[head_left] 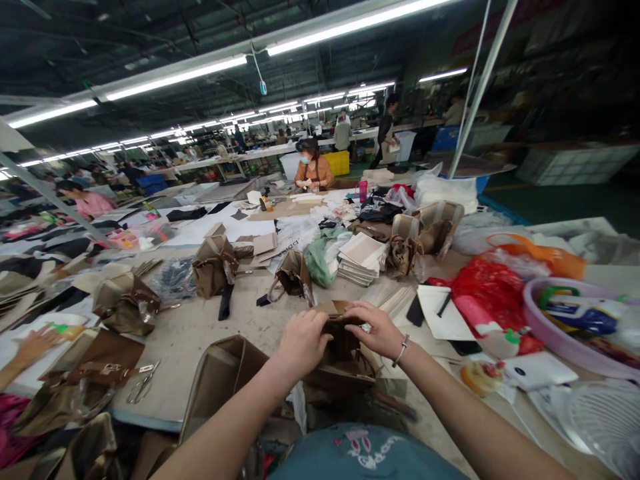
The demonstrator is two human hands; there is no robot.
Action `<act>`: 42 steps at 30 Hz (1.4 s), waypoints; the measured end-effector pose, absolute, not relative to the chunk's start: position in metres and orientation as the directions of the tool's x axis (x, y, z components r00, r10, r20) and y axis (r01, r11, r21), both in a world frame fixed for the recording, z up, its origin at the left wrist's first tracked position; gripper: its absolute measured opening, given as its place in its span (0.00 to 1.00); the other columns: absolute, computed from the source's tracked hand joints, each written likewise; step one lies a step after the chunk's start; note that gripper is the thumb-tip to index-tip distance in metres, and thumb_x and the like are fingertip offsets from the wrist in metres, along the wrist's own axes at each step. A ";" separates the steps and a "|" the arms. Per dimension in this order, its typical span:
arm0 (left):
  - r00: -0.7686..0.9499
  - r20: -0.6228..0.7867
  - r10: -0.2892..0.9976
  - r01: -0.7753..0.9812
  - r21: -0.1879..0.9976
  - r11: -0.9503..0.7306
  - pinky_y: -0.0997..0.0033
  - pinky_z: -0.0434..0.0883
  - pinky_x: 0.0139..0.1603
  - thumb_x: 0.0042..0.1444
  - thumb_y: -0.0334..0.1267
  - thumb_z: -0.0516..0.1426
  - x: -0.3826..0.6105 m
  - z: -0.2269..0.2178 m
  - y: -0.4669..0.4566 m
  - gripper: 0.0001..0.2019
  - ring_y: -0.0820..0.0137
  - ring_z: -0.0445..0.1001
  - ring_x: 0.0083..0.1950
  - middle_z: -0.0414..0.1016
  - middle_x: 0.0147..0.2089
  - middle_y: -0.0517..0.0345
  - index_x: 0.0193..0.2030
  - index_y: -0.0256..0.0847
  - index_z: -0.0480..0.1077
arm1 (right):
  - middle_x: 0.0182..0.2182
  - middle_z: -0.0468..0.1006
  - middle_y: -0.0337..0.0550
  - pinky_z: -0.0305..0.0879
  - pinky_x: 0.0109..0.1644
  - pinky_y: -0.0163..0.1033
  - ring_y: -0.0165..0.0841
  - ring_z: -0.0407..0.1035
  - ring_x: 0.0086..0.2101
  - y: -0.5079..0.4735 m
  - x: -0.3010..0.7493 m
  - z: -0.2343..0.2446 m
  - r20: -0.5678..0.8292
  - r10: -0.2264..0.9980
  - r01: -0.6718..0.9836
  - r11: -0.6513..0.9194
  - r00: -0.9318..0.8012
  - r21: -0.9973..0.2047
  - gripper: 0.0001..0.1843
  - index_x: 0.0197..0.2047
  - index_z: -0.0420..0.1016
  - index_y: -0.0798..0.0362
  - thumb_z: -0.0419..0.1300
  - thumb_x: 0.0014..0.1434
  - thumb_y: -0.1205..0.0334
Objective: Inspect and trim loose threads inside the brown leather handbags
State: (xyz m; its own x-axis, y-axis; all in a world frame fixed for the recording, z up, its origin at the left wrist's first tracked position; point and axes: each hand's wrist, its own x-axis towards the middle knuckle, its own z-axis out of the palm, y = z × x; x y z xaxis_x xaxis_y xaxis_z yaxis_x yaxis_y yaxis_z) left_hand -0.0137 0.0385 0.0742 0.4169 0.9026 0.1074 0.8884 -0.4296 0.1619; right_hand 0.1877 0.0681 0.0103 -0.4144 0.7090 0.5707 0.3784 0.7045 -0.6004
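Observation:
A brown handbag point(345, 363) stands open at the table's front edge, right before my body. My left hand point(306, 339) grips the left side of its upper rim, thumb inside and fingers over the outside. On the right side of the same rim, my right hand point(376, 328) has its fingers curled over the edge. A tan panel point(333, 308) of the bag shows between both hands. The bag's inside is dark and partly hidden. To the left stands another open brown bag point(220, 373), close to my left forearm.
More brown bags point(214, 263) stand across the table. Scissors point(143, 385) lie at left, near a co-worker's hand point(37, 345). Stacked boards point(360, 257) sit ahead. A purple basin point(537, 320), red plastic bag point(493, 283) and white phone point(539, 371) crowd the right.

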 end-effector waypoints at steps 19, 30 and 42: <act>0.522 0.091 0.848 0.813 0.249 -0.526 0.71 0.65 0.38 0.55 0.35 0.52 -0.026 0.064 0.030 0.06 0.69 0.70 0.36 0.72 0.33 0.58 0.38 0.44 0.69 | 0.48 0.66 0.49 0.65 0.50 0.44 0.36 0.63 0.48 0.064 0.188 0.011 0.624 0.599 0.354 0.800 -0.501 -0.485 0.20 0.48 0.69 0.49 0.51 0.55 0.74; 0.541 0.078 0.837 0.807 0.234 -0.543 0.71 0.66 0.39 0.57 0.36 0.51 -0.025 0.068 0.027 0.14 0.69 0.71 0.37 0.73 0.35 0.57 0.48 0.48 0.70 | 0.47 0.68 0.48 0.65 0.49 0.48 0.38 0.63 0.46 0.062 0.187 0.016 0.591 0.585 0.362 0.810 -0.555 -0.462 0.19 0.45 0.71 0.49 0.52 0.50 0.73; 0.497 -0.001 0.868 0.844 0.231 -0.483 0.70 0.68 0.39 0.54 0.40 0.53 -0.020 0.072 0.028 0.17 0.67 0.72 0.39 0.73 0.39 0.58 0.52 0.49 0.66 | 0.47 0.67 0.49 0.60 0.51 0.50 0.40 0.61 0.47 0.062 0.180 0.022 0.569 0.595 0.347 0.800 -0.568 -0.490 0.13 0.38 0.68 0.52 0.56 0.46 0.71</act>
